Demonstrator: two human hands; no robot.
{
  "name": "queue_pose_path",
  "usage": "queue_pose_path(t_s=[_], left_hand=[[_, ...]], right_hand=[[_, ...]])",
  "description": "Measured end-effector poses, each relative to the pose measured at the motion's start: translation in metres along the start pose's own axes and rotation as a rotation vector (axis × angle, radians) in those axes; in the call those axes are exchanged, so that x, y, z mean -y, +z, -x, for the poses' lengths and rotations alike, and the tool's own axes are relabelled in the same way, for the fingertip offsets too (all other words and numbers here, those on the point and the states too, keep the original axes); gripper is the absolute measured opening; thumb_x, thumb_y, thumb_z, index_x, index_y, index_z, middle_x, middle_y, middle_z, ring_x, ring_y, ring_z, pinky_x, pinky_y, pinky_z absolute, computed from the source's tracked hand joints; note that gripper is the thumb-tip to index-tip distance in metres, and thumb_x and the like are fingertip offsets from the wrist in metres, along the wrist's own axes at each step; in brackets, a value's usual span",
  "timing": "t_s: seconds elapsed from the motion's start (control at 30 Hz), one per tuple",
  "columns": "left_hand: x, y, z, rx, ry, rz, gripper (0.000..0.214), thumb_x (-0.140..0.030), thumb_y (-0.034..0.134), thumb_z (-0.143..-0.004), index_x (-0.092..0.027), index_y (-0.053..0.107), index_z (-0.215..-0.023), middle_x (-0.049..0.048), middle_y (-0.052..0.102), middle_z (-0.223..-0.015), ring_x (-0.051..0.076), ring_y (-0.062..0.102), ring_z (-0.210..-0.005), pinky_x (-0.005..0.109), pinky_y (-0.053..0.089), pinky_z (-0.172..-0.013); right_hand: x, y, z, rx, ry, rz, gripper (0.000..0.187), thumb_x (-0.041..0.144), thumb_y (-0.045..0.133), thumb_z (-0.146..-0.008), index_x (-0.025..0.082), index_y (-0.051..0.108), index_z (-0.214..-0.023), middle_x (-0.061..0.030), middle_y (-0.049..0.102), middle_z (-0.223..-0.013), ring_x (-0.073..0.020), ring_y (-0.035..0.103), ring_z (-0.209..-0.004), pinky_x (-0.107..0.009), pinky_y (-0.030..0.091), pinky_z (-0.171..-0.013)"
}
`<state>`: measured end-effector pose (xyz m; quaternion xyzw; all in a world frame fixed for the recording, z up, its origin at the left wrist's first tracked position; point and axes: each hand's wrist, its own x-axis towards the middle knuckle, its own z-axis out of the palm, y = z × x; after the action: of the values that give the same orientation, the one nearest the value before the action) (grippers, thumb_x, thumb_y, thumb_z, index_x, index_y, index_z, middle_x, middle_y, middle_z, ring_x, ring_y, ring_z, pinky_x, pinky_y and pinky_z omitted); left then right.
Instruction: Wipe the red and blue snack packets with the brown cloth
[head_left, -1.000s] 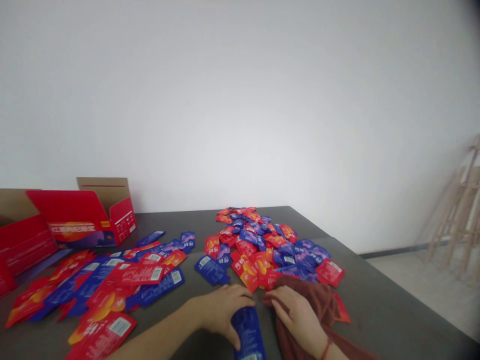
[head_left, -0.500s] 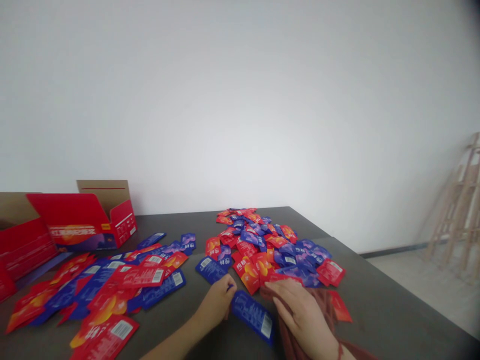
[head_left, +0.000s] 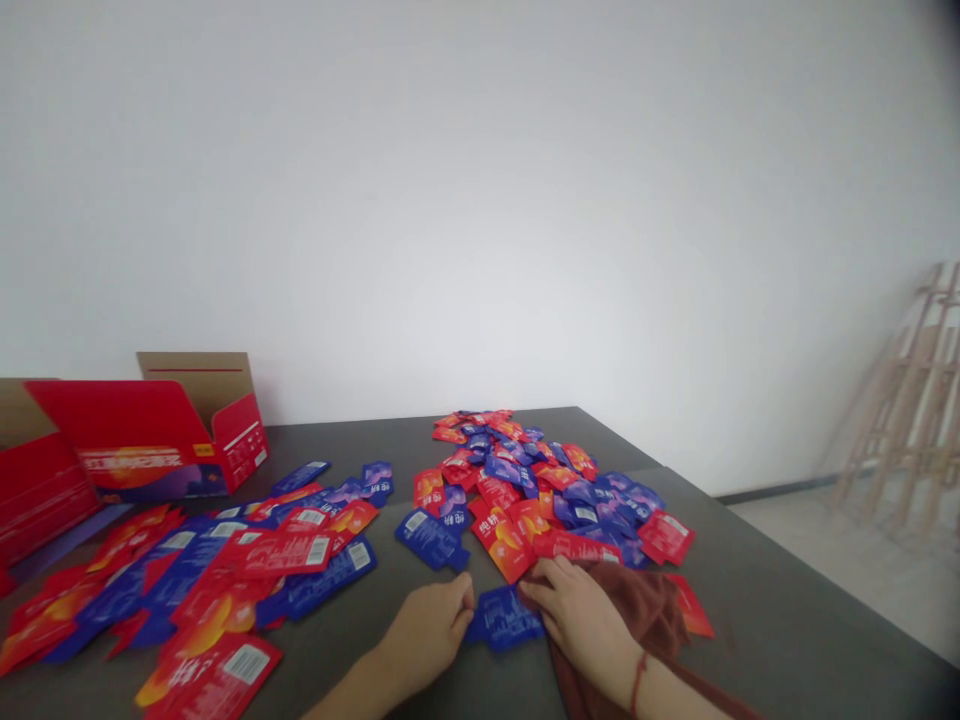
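At the front edge of the counter [head_left: 757, 600], the left grip [head_left: 431, 625] apparently pinches a blue packet [head_left: 506, 618]; the right grip [head_left: 577, 615] rests flat on it and a brown cloth [head_left: 649, 610].

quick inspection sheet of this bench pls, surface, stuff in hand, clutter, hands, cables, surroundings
surface: dark grey table, matte
job's things: blue packet flat on the table between the hands; brown cloth just right of it
clutter: red and blue packets in a left pile and a far pile; open red boxes at far left
hands: left hand curled at the packet's left edge, grip unclear; right hand flat on the cloth, fingertips at the packet's right edge
cables: nothing seen
surroundings: white wall; wooden frame leaning at right
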<state>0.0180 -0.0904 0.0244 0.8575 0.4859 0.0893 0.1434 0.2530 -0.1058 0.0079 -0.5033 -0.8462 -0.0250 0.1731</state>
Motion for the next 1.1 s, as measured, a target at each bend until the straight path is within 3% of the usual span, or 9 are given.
queue_pose_path(t_s=[0.1, 0.23, 0.33, 0.43, 0.57, 0.7, 0.9, 1.0, 1.1], left_hand=[[0.000, 0.009, 0.000, -0.068, 0.071, -0.096, 0.035, -0.013, 0.041, -0.086, -0.020, 0.049, -0.119, 0.0064, 0.065, -0.109, 0.023, 0.060, -0.103, 0.035, 0.042, -0.091], [0.007, 0.022, -0.002, -0.161, 0.152, -0.188, 0.063, -0.007, 0.040, -0.080, -0.020, 0.035, -0.141, 0.0073, 0.044, -0.143, 0.024, 0.033, -0.134, 0.044, 0.019, -0.113], [0.012, 0.025, -0.003, -0.153, 0.112, -0.182, 0.062, -0.009, 0.038, -0.082, -0.019, 0.033, -0.143, 0.0074, 0.039, -0.147, 0.023, 0.028, -0.137, 0.043, 0.021, -0.113], [0.013, 0.023, -0.002, -0.135, 0.086, -0.172, 0.059, -0.011, 0.038, -0.085, -0.017, 0.034, -0.143, 0.0089, 0.038, -0.148, 0.023, 0.028, -0.138, 0.042, 0.023, -0.113], [0.010, 0.020, -0.002, -0.101, 0.078, -0.159, 0.057, -0.013, 0.038, -0.086, -0.016, 0.035, -0.143, 0.0091, 0.038, -0.148, 0.023, 0.030, -0.137, 0.043, 0.024, -0.112], [0.010, 0.020, -0.003, -0.092, 0.078, -0.155, 0.057, -0.013, 0.038, -0.086, -0.016, 0.036, -0.143, 0.0090, 0.037, -0.149, 0.023, 0.029, -0.138, 0.044, 0.024, -0.113], [0.014, 0.021, -0.003, -0.082, 0.112, -0.175, 0.057, -0.011, 0.037, -0.086, -0.015, 0.036, -0.143, 0.0094, 0.037, -0.149, 0.023, 0.029, -0.138, 0.044, 0.024, -0.113], [0.014, 0.021, -0.003, -0.083, 0.105, -0.179, 0.055, -0.013, 0.036, -0.088, -0.014, 0.037, -0.143, 0.0095, 0.037, -0.149, 0.023, 0.029, -0.138, 0.044, 0.024, -0.113], [0.012, 0.019, -0.003, -0.088, 0.097, -0.163, 0.055, -0.014, 0.036, -0.089, -0.016, 0.035, -0.144, 0.0088, 0.036, -0.150, 0.023, 0.029, -0.138, 0.044, 0.024, -0.112]], right_hand=[[0.022, 0.001, -0.013, 0.016, 0.039, 0.034, 0.024, 0.011, 0.049, -0.088, 0.021, 0.068, -0.098, -0.0059, 0.061, -0.095, -0.0219, 0.051, -0.093, -0.034, 0.040, -0.083], [0.052, 0.009, -0.018, 0.029, -0.072, -0.034, 0.020, 0.022, 0.053, -0.089, 0.021, 0.064, -0.106, -0.0054, 0.060, -0.105, -0.0222, 0.049, -0.100, -0.036, 0.037, -0.087], [0.053, 0.005, -0.008, 0.060, -0.176, -0.153, 0.021, 0.029, 0.053, -0.091, 0.027, 0.062, -0.109, -0.0011, 0.060, -0.112, -0.0195, 0.048, -0.104, -0.033, 0.036, -0.090], [0.037, -0.004, 0.003, 0.088, -0.220, -0.217, 0.020, 0.026, 0.050, -0.093, 0.030, 0.064, -0.107, 0.0013, 0.060, -0.112, -0.0176, 0.049, -0.103, -0.031, 0.035, -0.088], [0.021, -0.003, 0.006, 0.024, -0.121, -0.190, 0.019, 0.023, 0.051, -0.093, 0.028, 0.065, -0.105, -0.0015, 0.060, -0.108, -0.0193, 0.050, -0.098, -0.033, 0.037, -0.085], [0.035, 0.010, -0.008, -0.002, -0.033, -0.131, 0.015, 0.022, 0.054, -0.091, 0.026, 0.067, -0.097, -0.0021, 0.060, -0.102, -0.0202, 0.050, -0.095, -0.034, 0.037, -0.084], [0.052, 0.007, -0.015, 0.063, -0.140, -0.207, 0.020, 0.028, 0.055, -0.090, 0.028, 0.065, -0.107, -0.0013, 0.059, -0.110, -0.0203, 0.049, -0.102, -0.034, 0.037, -0.089], [0.037, 0.001, -0.005, 0.050, -0.145, -0.249, 0.024, 0.026, 0.055, -0.091, 0.031, 0.063, -0.112, 0.0003, 0.058, -0.114, -0.0188, 0.050, -0.102, -0.033, 0.036, -0.092], [0.012, 0.000, 0.003, 0.002, -0.021, -0.245, 0.025, 0.022, 0.053, -0.091, 0.029, 0.064, -0.112, -0.0019, 0.058, -0.113, -0.0184, 0.050, -0.101, -0.031, 0.038, -0.091]])
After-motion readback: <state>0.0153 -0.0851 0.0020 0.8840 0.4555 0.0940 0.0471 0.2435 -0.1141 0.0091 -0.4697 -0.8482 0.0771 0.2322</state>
